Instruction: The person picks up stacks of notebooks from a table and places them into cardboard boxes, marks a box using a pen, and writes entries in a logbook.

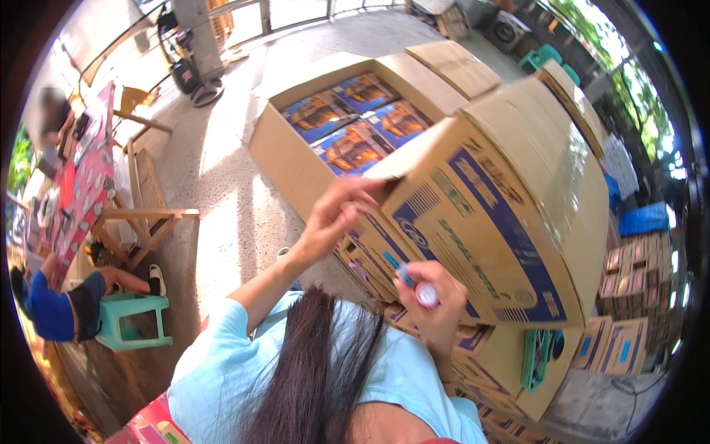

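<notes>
A large cardboard box [473,229] with blue printed bands stands tilted in front of me on the right. My left hand [340,214] is at its left edge, fingers apart and partly stretched, with the fingertips beside a dark gap. Whether they press on the cardboard, I cannot tell. Closed in my right hand [436,296] is a small cylinder [427,294] with a round pale lavender end and a bluish part by the thumb. Its exact kind does not show; it may be a marker. Just left of it, a blue mark [391,259] shows on a carton side.
Behind stands an open carton [296,159] holding several blue-and-orange packs [355,148]. A green basket [534,359] sits at lower right, near stacked cartons [640,274]. At left, a person in blue [55,303] sits on a green stool [133,318] beside a red-clothed table [81,192].
</notes>
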Available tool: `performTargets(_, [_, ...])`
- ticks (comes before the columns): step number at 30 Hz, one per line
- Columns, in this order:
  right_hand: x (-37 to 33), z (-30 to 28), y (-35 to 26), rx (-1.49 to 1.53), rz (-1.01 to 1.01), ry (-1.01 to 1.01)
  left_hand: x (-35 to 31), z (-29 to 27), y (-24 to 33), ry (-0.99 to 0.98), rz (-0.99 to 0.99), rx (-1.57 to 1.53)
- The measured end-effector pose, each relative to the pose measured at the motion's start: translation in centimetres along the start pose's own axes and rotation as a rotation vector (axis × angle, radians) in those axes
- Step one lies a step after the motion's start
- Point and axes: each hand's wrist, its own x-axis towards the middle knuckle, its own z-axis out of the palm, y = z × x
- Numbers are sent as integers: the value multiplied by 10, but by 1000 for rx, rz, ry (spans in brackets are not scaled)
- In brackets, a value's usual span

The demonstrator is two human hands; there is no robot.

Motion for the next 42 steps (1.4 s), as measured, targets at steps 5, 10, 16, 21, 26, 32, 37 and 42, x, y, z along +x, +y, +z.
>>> performTargets(5, [67,111,29,150,104,-102,2,-51,23,-110,-175,-105])
performTargets(10, [148,204,56,11,-111,82,53,-183,-19,636,55,-278])
performTargets(16, [215,251,73,637,312,98,142,-425,-120,939,-656,-787])
performTargets(21, [230,225,90,834,303,303,179,-407,-89,463,-367,-571])
performTargets(26, [254,207,91,1471,153,462,146,-304,-61,-222,-292,928])
performTargets(32, [291,252,105,1308,375,193,118,-301,-67,75,-248,517])
performTargets(37, [276,288,117,744,379,-26,119,-321,-43,-70,-806,-482])
performTargets(42, [268,299,124,661,361,-131,114,-319,-58,48,-826,-350])
